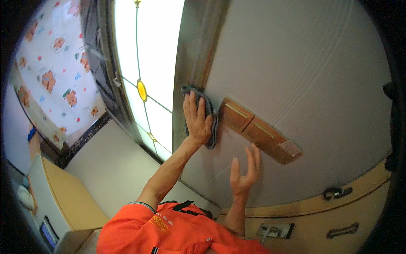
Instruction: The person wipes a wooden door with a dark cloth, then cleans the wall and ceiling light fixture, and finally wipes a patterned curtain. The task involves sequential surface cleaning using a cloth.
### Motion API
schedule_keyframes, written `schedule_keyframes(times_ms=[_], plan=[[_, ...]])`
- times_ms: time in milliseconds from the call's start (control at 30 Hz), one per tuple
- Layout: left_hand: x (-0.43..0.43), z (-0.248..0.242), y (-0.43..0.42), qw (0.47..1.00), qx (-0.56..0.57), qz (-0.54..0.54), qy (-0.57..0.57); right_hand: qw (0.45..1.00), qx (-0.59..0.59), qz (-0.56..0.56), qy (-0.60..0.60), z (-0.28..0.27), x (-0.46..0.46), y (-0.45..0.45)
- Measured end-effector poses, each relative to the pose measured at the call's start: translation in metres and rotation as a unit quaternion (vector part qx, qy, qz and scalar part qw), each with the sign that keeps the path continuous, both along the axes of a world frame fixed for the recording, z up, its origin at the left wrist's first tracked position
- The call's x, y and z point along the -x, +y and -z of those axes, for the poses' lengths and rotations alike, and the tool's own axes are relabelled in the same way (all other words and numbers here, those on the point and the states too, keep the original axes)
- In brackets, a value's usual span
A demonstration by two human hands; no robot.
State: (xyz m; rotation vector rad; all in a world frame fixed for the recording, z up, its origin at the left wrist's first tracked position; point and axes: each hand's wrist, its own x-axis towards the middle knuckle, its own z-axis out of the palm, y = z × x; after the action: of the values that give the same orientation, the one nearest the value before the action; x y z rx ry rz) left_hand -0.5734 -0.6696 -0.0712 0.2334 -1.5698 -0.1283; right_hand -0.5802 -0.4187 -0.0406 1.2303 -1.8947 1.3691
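My left hand (197, 122) presses a dark grey cloth (213, 136) flat against the dark door frame (200, 47), at the edge of the pale wall. The palm and fingers lie over the cloth, whose folded edge sticks out to the right. To the right, a brown wall switch panel (250, 127) with two wide switches is fixed to the wall (295, 63). Just below it is my right hand (245, 173), fingers apart and holding nothing. Its fingertips are close to the panel's lower edge; whether they touch is unclear.
Left of the frame stands a bright glass door panel (152, 63) with a yellow oval. A curtain with bear prints (57, 73) hangs farther left. A wooden cabinet (69, 193) is at lower left. Wooden furniture with a dark handle (342, 230) stands at lower right.
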Motion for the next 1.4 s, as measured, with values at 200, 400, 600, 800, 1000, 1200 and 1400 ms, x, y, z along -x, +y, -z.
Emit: schedule_keyframes(times_ms=[200, 400, 600, 800, 1000, 1200, 1400], plan=[[-0.014, 0.048, 0.012, 0.997, -0.053, 0.021, -0.044, 0.999, 0.025, -0.041, -0.021, 0.014, -0.002, -0.005], [-0.010, 0.000, -0.015, 0.999, 0.002, 0.045, -0.022, 0.999, -0.013, -0.024, -0.024, 0.016, -0.008, -0.007], [-0.010, -0.076, -0.033, 0.996, 0.039, 0.074, -0.033, 1.000, -0.014, 0.004, -0.005, 0.009, -0.020, -0.040], [-0.014, -0.048, -0.044, 0.990, 0.063, 0.118, -0.038, 0.999, -0.052, -0.005, 0.007, 0.000, -0.039, -0.085], [-0.021, 0.026, -0.058, 0.987, 0.040, 0.142, -0.064, 0.997, -0.060, 0.041, 0.025, -0.010, -0.049, -0.108], [-0.018, -0.003, -0.077, 0.977, 0.019, 0.207, -0.050, 0.996, -0.059, 0.058, 0.036, -0.011, -0.056, -0.132], [-0.017, -0.078, -0.090, 0.980, 0.045, 0.185, -0.059, 0.997, -0.055, 0.060, 0.019, -0.016, -0.060, -0.139]])
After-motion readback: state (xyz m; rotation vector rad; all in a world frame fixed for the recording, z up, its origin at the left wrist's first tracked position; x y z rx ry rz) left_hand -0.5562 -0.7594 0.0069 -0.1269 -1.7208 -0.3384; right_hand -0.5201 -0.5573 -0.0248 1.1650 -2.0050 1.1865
